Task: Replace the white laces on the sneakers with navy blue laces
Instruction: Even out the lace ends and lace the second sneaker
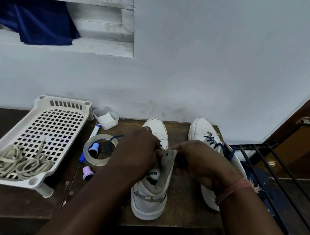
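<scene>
Two white sneakers stand on a dark wooden table. The nearer sneaker (150,198) is in the middle, heel toward me. My left hand (137,149) grips its tongue and left eyelet side. My right hand (199,163) pinches a navy lace end beside the tongue, though the lace there is mostly hidden by my fingers. A loose stretch of navy lace (113,139) trails left over the tape roll. The second sneaker (203,133) at right is threaded with navy lace (212,141). The white laces (16,161) lie piled in a white plastic basket (60,106).
A roll of clear tape (89,157), a blue-capped marker (94,130), two lilac caps and a small clear box (105,119) lie between basket and shoe. A black metal rack (270,166) stands at right. The grey wall is close behind the table.
</scene>
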Available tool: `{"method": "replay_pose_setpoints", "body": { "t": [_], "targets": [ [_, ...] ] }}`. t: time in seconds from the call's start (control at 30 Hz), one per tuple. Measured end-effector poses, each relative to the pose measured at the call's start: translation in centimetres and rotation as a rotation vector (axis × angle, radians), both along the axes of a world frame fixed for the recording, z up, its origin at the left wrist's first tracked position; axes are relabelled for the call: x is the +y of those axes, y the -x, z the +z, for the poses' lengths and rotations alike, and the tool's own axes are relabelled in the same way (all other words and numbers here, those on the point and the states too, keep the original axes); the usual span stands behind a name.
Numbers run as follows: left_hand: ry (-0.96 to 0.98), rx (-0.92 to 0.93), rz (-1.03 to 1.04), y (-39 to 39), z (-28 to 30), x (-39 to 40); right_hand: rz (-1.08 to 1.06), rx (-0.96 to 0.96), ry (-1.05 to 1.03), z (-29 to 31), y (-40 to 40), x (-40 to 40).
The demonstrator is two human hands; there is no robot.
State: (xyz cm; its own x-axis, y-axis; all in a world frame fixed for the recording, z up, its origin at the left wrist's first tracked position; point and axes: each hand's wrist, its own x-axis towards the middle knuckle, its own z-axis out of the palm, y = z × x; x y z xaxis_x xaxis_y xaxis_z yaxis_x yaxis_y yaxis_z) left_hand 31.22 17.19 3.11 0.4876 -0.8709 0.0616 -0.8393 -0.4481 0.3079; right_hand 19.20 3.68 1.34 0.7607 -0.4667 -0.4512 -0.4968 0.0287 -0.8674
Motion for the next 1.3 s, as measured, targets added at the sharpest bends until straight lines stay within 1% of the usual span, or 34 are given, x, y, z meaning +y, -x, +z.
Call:
{"method": "replay_pose_setpoints", "body": {
  "t": [0.03, 0.07, 0.2, 0.23, 0.27, 0.3, 0.33, 0.37, 0.4, 0.43, 0.47, 0.5, 0.57, 0.6, 0.63, 0.67, 0.7, 0.73, 0.77, 0.8, 0.83, 0.87, 0.9, 0.93, 1.0, 1.03, 1.07, 1.1, 1.17, 1.2, 1.23, 1.27, 1.3],
  "targets": [
    [0.006, -0.009, 0.010, 0.1, 0.1, 0.0, -0.050, -0.002, -0.055, -0.3, -0.2, 0.0],
    [0.013, -0.018, 0.016, 0.1, 0.1, 0.0, -0.026, -0.016, -0.103, -0.1, -0.2, 0.4],
    [-0.008, -0.003, 0.012, -0.2, -0.1, 0.1, -0.154, -0.005, -0.203, -0.7, -1.0, 1.0],
    [-0.014, 0.016, 0.020, -0.2, -0.3, 0.2, -0.136, 0.012, -0.145, -0.7, -1.2, 1.1],
    [-0.010, 0.035, 0.037, -0.3, -0.4, 0.3, -0.064, 0.073, -0.052, -0.3, -1.2, 1.2],
    [0.004, 0.060, 0.071, -0.4, -0.5, 0.4, -0.003, 0.113, 0.078, 0.0, -1.3, 1.0],
    [0.029, 0.093, 0.122, -0.4, -0.6, 0.5, 0.005, 0.134, 0.190, 0.3, -1.3, 1.0],
    [0.052, 0.131, 0.185, -0.4, -0.7, 0.8, -0.053, 0.100, 0.227, 0.5, -1.3, 0.9],
    [0.079, 0.162, 0.246, -0.5, -0.7, 1.0, -0.178, 0.006, 0.186, 1.0, -1.3, 1.1],
    [0.100, 0.194, 0.297, -0.6, -0.8, 1.2, -0.336, -0.132, 0.106, 1.5, -1.4, 1.2],
    [0.111, 0.240, 0.337, -0.8, -0.9, 1.4, -0.499, -0.311, 0.022, 2.4, -1.5, 1.6],
    [0.107, 0.311, 0.366, -1.1, -0.8, 1.6, -0.626, -0.501, 0.002, 3.2, -1.5, 1.6],
    [0.049, 0.509, 0.402, -1.5, -0.6, 1.8, -0.758, -0.790, 0.127, 5.0, -1.0, 1.3],
    [0.003, 0.591, 0.412, -1.4, -0.4, 1.9, -0.771, -0.871, 0.212, 5.5, -0.8, 0.9],
    [-0.040, 0.632, 0.406, -1.4, -0.4, 2.0, -0.753, -0.892, 0.267, 5.6, -0.5, 0.7],
    [-0.061, 0.634, 0.390, -1.3, -0.4, 2.0, -0.701, -0.853, 0.303, 5.5, -0.3, 0.5],
    [-0.072, 0.620, 0.372, -1.3, -0.4, 2.0, -0.632, -0.752, 0.346, 4.8, -0.2, 0.4],
    [-0.072, 0.606, 0.358, -1.2, -0.3, 2.0, -0.521, -0.575, 0.425, 4.2, -0.2, 0.4],
    [-0.069, 0.598, 0.351, -1.3, -0.2, 2.0, -0.358, -0.354, 0.525, 3.4, -0.2, 0.3],
    [-0.062, 0.594, 0.348, -1.3, -0.1, 2.0, -0.181, -0.146, 0.577, 2.7, -0.1, 0.3],
    [-0.057, 0.594, 0.347, -1.3, 0.0, 2.0, -0.025, 0.005, 0.574, 2.2, -0.2, 0.4],
    [-0.058, 0.597, 0.341, -1.3, 0.1, 2.1, 0.080, 0.087, 0.546, 1.9, -0.2, 0.7],
    [-0.068, 0.604, 0.331, -1.2, 0.3, 2.2, 0.131, 0.116, 0.526, 1.6, -0.2, 1.0],
    [-0.077, 0.610, 0.318, -1.2, 0.4, 2.3, 0.133, 0.120, 0.532, 1.3, -0.3, 1.2],
    [-0.080, 0.629, 0.297, -1.1, 0.4, 2.3, 0.058, 0.105, 0.532, 1.0, -0.4, 1.2],
    [-0.078, 0.638, 0.287, -1.2, 0.5, 2.3, -0.012, 0.062, 0.486, 1.1, -0.5, 1.2],
    [-0.075, 0.637, 0.274, -1.2, 0.6, 2.3, -0.102, -0.029, 0.393, 1.4, -0.7, 1.4],
    [-0.077, 0.629, 0.261, -1.2, 0.6, 2.4, -0.221, -0.173, 0.249, 2.1, -1.0, 1.5],
    [-0.097, 0.613, 0.239, -1.4, 0.8, 2.4, -0.450, -0.559, -0.183, 4.0, -1.2, 1.4],
    [-0.109, 0.606, 0.230, -1.4, 0.9, 2.4, -0.530, -0.734, -0.374, 5.0, -1.0, 1.1],
    [-0.117, 0.604, 0.229, -1.5, 0.9, 2.4, -0.576, -0.856, -0.481, 5.9, -0.7, 1.0],
    [-0.120, 0.608, 0.238, -1.6, 0.9, 2.4, -0.602, -0.901, -0.504, 6.3, -0.3, 0.5],
    [-0.119, 0.621, 0.249, -1.6, 0.8, 2.4, -0.613, -0.863, -0.438, 6.2, 0.0, 0.2]
  ]
}}
